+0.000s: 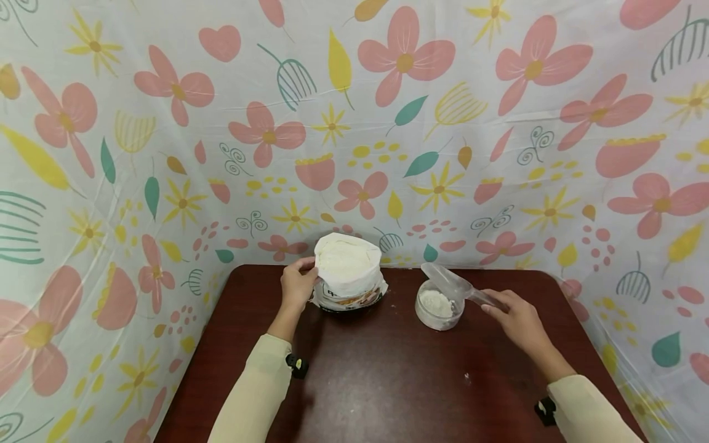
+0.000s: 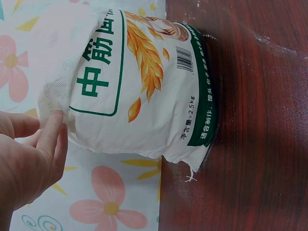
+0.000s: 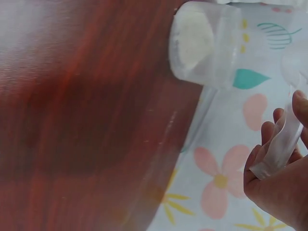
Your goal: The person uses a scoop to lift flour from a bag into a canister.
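A white bag of flour [image 1: 348, 271], its top folded open, stands near the table's back edge; printed wheat ears show on the bag [image 2: 144, 82]. My left hand [image 1: 298, 284] pinches the bag's rim at its left side, and in the left wrist view the fingers of that hand [image 2: 33, 154] hold the rim cloth. My right hand [image 1: 520, 323] grips the handle of a clear scoop [image 1: 451, 284], tilted over a round clear container [image 1: 437, 320] with white powder inside. In the right wrist view the hand [image 3: 279, 178] curls round the handle, beside the container [image 3: 216, 48].
The dark red-brown table [image 1: 376, 381] has small powder traces near the container and toward its right side. A floral curtain [image 1: 354, 123] hangs behind the table and along both sides. The bag and the container stand apart at the back.
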`<state>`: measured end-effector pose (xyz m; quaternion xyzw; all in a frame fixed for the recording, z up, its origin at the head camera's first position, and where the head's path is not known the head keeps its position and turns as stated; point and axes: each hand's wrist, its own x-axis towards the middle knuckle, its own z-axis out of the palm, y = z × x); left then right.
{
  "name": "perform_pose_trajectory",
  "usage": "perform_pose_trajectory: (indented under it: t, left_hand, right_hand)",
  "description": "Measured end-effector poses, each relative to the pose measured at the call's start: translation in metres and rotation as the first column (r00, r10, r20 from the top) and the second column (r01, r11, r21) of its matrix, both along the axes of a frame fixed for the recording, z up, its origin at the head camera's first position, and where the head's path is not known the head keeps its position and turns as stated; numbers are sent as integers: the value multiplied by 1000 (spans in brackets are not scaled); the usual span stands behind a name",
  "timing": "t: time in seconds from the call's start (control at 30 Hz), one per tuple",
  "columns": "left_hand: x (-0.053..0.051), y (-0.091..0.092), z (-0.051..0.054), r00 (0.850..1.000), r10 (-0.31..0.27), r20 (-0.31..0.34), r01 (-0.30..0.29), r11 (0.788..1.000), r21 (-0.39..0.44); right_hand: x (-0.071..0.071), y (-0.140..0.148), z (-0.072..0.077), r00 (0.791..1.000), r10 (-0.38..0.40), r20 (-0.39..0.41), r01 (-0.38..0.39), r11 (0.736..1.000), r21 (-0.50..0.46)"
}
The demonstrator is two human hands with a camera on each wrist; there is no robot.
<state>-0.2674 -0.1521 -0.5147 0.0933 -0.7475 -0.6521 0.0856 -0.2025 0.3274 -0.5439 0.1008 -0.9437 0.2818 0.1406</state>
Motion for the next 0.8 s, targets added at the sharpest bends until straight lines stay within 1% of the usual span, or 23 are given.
perform_pose_trajectory:
  t: [0.13,0.33,0.43,0.6,0.8]
  left_hand:
    - [0,1,0,1000,4,-3,-4,1000,-7]
    - [1,2,0,1000,11,2,-11,1000,-15]
    - [2,1,0,1000,14,6,-14,1000,-12]
    - [1,1,0,1000,19,2,-19,1000,-12]
    - [0,1,1,1000,14,6,-14,1000,-7]
  right_hand:
    - [-4,-5,11,1000,16,-14,-16,1000,-6]
    - [-12,-10,24,999,33,-9,-33,999,2]
    - [-17,-13,33,999,54,-2,-54,999,6]
    - [-28,-20,51,995,98,-17,-97,995,23]
    - [-42,-31,75,988,150,19,-151,987,47]
